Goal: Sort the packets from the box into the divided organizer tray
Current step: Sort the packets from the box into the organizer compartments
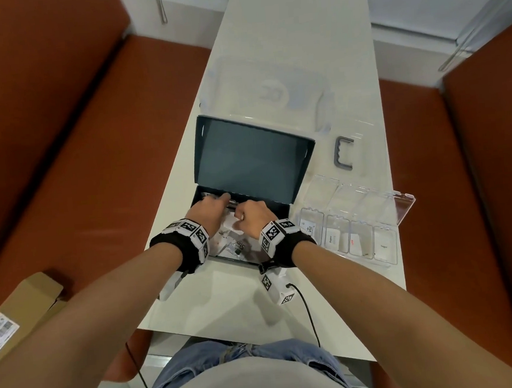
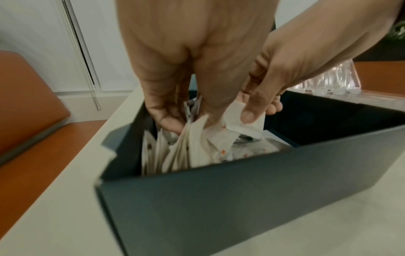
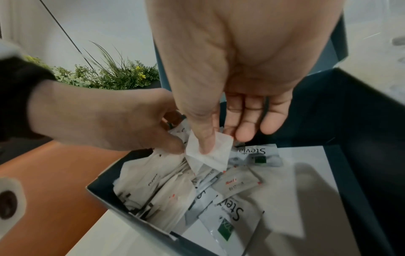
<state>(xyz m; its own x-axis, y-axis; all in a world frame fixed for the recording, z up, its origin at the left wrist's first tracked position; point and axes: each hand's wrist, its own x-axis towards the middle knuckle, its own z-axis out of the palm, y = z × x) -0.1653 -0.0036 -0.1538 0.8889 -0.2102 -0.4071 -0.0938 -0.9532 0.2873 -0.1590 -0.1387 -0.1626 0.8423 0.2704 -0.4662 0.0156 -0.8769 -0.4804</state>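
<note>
Four tray [image 1: 403, 209] compartments seemingly hold one packet each; many packets [image 3: 166, 188] remain in the box [image 2: 219, 199]. Right hand [image 3: 230, 83] pinches a white packet [image 3: 210, 154]; left hand [image 2: 179, 57] grips a bundle.

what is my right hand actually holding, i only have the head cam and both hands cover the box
Observer: The right wrist view shows the right hand pinching one white packet between thumb and forefinger. Its visible side is blank.
Operator: and the left hand
Observer: In the left wrist view the left hand has thumb and fingers closed round a bunch of packets standing on edge at the left end of the box.
Operator: what kinds are still in there
Observer: The right wrist view reads two Stevia packets, a Salt packet and a Pepper packet.
</note>
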